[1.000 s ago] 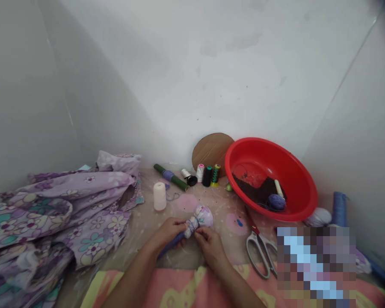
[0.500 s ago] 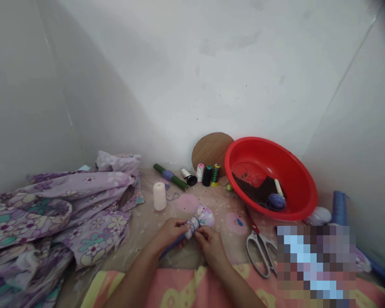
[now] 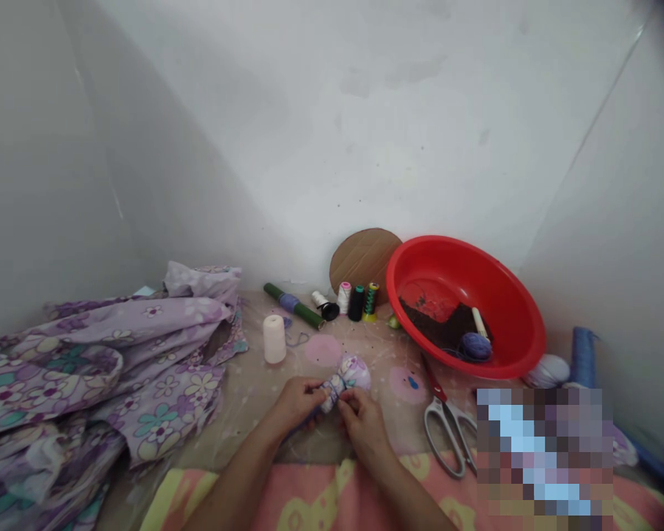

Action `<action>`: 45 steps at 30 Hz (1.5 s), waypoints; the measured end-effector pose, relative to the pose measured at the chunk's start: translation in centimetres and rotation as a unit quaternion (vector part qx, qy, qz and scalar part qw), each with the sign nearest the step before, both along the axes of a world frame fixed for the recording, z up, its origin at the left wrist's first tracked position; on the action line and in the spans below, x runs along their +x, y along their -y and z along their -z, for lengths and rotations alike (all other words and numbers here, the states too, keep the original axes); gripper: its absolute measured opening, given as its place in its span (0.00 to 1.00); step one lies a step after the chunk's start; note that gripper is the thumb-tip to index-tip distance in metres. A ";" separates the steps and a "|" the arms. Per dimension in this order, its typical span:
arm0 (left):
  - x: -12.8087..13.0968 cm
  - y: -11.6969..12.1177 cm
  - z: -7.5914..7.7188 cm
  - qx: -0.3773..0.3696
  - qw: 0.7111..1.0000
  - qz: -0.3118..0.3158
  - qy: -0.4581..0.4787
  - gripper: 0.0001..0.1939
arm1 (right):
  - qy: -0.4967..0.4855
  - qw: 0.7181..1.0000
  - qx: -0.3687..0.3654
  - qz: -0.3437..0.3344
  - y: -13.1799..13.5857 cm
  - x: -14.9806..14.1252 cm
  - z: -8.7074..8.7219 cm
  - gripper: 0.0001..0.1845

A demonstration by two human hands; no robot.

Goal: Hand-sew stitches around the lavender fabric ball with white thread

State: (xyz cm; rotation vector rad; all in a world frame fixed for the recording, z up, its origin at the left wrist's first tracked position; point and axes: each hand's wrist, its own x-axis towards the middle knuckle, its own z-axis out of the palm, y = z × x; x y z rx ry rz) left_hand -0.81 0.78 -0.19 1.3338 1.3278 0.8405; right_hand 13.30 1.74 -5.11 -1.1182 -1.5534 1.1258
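A small bundle of floral cloth (image 3: pixel 356 371) with a rounded head is wrapped round its neck with bluish yarn (image 3: pixel 340 383). My left hand (image 3: pixel 304 402) is closed on the bundle's narrow wrapped end, thumb on top. At the neck, the fingertips of my right hand (image 3: pixel 359 417) are pinched together beside the yarn; whether they grip the yarn or the cloth is too small to be sure. A blue strand or stick-like piece runs down under my left hand, partly hidden by it.
Floral fabric (image 3: pixel 166 369) lies heaped at left. A white thread cone (image 3: pixel 274 339), a green stick (image 3: pixel 296 305) wound with yarn and several thread spools (image 3: pixel 356 303) stand behind my hands. Scissors (image 3: pixel 445 435) lie at right below a tilted red basin (image 3: pixel 465 254) holding a purple yarn ball (image 3: pixel 476 346).
Both hands stay almost in place on the bundle. My right fingertips have shifted slightly at its neck, and the view has moved a little.
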 end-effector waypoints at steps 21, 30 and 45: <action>-0.2 -0.5 1.1 0.116 0.975 -0.014 -0.189 0.19 | 0.258 0.934 0.218 0.117 0.8 1.6 -2.1 0.12; 0.4 0.3 0.1 0.149 0.952 -0.011 -0.268 0.18 | 0.339 0.864 0.358 0.105 0.6 0.8 -4.1 0.10; 0.7 0.9 -1.0 0.126 0.949 -0.012 -0.290 0.19 | 0.229 0.921 0.302 0.086 -1.1 -0.8 -5.3 0.10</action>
